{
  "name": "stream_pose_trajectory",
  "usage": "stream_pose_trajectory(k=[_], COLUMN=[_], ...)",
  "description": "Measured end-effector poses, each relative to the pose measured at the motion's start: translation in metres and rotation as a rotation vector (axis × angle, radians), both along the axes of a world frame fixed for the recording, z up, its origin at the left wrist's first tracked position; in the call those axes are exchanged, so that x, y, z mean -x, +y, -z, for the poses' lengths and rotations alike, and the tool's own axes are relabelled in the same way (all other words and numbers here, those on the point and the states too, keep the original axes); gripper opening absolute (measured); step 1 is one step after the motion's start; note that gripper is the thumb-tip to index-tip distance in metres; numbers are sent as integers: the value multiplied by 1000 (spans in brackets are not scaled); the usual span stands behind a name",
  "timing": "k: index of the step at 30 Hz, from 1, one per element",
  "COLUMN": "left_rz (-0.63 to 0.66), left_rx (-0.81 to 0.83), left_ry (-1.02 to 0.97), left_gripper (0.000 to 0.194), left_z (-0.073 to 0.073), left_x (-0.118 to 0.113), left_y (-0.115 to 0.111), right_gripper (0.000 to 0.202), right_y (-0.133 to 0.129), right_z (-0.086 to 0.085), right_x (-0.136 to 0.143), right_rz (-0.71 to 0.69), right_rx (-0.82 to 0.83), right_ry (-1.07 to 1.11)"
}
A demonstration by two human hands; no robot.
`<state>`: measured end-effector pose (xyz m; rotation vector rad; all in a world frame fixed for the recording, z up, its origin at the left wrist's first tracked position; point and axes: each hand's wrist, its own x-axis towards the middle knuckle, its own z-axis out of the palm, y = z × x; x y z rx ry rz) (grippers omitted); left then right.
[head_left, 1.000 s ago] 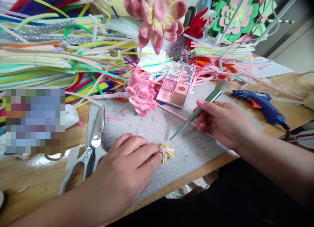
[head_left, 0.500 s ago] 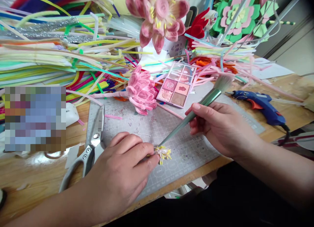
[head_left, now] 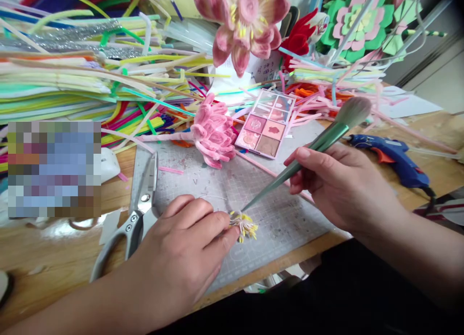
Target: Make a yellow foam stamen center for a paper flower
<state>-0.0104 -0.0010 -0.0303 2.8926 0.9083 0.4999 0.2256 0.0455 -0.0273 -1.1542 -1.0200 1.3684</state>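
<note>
Low over the grey cutting mat (head_left: 282, 228), my left hand (head_left: 195, 248) pinches a small bunch of white flower stamens with yellow tips (head_left: 247, 227). The tips fan out to the right of my fingers. My right hand (head_left: 337, 180) grips a green makeup brush (head_left: 315, 146) with its bristles pointing up and away. The brush's thin handle end reaches down to the white threads of the stamens. Behind my hands lie a pink pipe-cleaner flower (head_left: 214, 132) and an open eyeshadow palette (head_left: 266, 127). Scissors (head_left: 136, 216) rest left of my left hand, partly covered by it.
A blue glue gun (head_left: 391, 156) lies to the right. Piles of coloured pipe cleaners (head_left: 54, 79) fill the back left. A large pink flower (head_left: 246, 16) and a green paper flower (head_left: 357, 23) stand at the back. A white computer mouse (head_left: 109, 166) sits on the left.
The view has shifted slightly, so most things sit a little further right. The brush's handle end stays at the stamens, which look a bit more spread. Both hands keep their holds.
</note>
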Motion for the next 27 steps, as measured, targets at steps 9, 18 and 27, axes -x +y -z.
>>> stream_pose_trajectory(k=[9,18,27], left_rz=[-1,2,-1], left_rx=[-28,18,59], left_ry=[2,18,9], left_gripper=[22,25,26], left_z=[-1,1,0], left_x=[-1,0,1], left_y=[0,0,-1], right_gripper=[14,13,16], right_y=[3,-3,9], right_z=[1,0,2], right_x=[-5,2,-16], right_rz=[36,3,154], right_rx=[33,48,91], right_ry=[-54,5,9])
